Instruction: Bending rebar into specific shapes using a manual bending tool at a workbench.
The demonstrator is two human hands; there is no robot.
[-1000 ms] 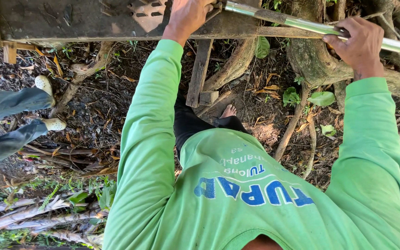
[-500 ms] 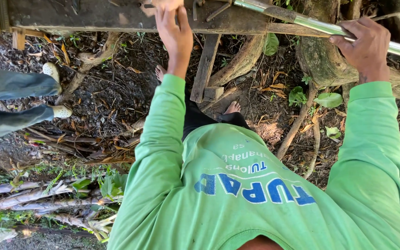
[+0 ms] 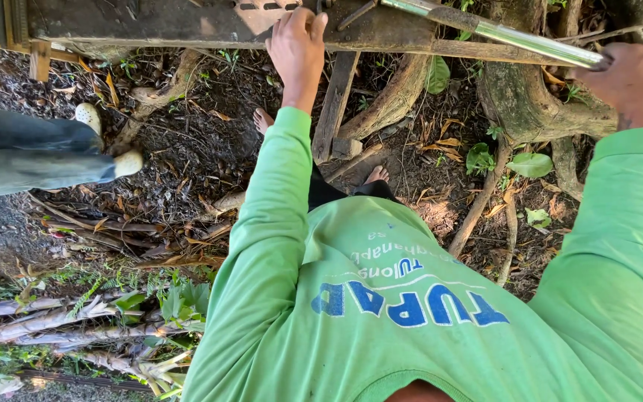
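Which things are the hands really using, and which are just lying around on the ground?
In use:
- left hand, resting on the wooden bench
- right hand, gripping the long blade

Lying about:
- tree roots
- dry leaves
- cut stalks
- another person's legs

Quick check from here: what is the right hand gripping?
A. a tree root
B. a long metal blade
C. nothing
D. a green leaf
B: the right hand is closed around the end of a long metal blade that slants across the wooden bench, while the left hand rests on that bench.
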